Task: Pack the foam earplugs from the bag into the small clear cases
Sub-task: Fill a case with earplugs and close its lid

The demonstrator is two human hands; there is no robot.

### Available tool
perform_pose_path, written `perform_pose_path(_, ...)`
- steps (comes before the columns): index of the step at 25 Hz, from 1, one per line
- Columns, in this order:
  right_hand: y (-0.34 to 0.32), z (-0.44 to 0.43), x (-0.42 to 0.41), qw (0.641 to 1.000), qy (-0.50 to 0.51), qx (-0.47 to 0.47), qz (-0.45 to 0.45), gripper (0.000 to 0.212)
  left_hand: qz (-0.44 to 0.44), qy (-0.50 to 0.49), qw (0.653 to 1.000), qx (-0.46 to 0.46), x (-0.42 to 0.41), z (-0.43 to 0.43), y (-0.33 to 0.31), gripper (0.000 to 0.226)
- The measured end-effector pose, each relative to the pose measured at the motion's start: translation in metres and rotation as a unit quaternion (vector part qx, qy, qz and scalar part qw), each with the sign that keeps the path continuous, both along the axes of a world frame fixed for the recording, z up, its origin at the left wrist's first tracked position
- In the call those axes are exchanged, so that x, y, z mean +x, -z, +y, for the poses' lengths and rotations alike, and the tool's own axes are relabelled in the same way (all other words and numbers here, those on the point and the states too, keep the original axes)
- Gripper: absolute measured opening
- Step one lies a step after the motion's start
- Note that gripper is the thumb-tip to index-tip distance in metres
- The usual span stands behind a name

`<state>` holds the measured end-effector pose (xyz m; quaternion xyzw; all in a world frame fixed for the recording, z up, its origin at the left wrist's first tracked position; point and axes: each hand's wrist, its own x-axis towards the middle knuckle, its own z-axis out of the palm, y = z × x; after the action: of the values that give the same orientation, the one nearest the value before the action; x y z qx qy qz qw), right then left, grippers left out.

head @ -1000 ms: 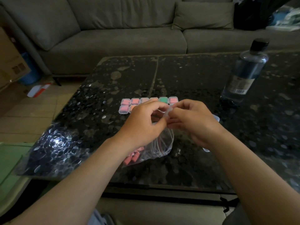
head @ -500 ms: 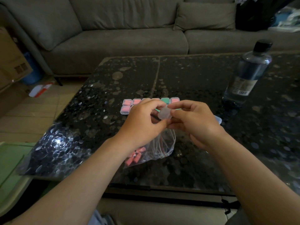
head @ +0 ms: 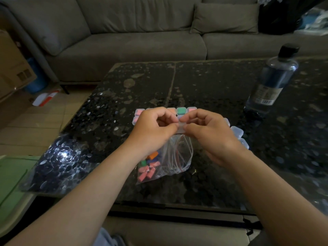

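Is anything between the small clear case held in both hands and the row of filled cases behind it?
Nothing visible does. The left hand and right hand pinch the small clear plastic case directly in front of the row of filled clear cases.

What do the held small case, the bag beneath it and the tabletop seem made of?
The small case: seemingly clear, faintly frosted rigid plastic; it keeps square edges and lets light through. The bag: thin glossy plastic film; it crinkles and shows the earplugs inside. The tabletop: polished dark speckled stone, perhaps granite or an imitation; it reflects glare.
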<state>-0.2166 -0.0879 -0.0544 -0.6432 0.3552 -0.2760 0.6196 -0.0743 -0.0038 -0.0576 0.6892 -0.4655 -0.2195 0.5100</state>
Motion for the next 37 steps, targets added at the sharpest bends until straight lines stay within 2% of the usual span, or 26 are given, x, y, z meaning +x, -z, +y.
perform_pose_path(7,-0.001,0.002,0.004,0.997,-0.011,0.08,-0.003,0.015,-0.036,0.014,0.999,-0.025,-0.002,-0.001,0.003,0.019)
perform_pose_path(14,0.002,0.001,0.004,0.993,-0.023,0.105,-0.04,0.029,-0.002,0.029,0.999,-0.021,-0.003,0.0,0.002,0.027)
perform_pose_path(18,0.004,0.0,0.005,0.991,-0.032,0.124,-0.049,0.032,0.006,0.03,1.0,-0.009,-0.002,0.001,0.001,0.022)
perform_pose_path(24,0.004,0.0,0.004,0.988,-0.042,0.134,-0.058,0.033,-0.004,0.029,1.0,0.002,-0.001,0.001,0.002,0.028)
perform_pose_path(27,0.005,0.001,0.003,0.992,-0.049,0.107,-0.038,0.039,-0.014,-0.005,1.0,-0.002,-0.001,0.001,-0.004,0.029)
perform_pose_path(31,0.002,0.009,0.005,0.995,-0.065,0.065,-0.026,0.051,0.054,-0.049,0.997,-0.007,0.002,0.002,-0.014,0.024)
perform_pose_path(37,-0.001,0.01,0.003,0.996,-0.068,0.03,-0.05,0.043,0.181,-0.07,0.98,0.042,0.001,0.004,-0.017,0.017)
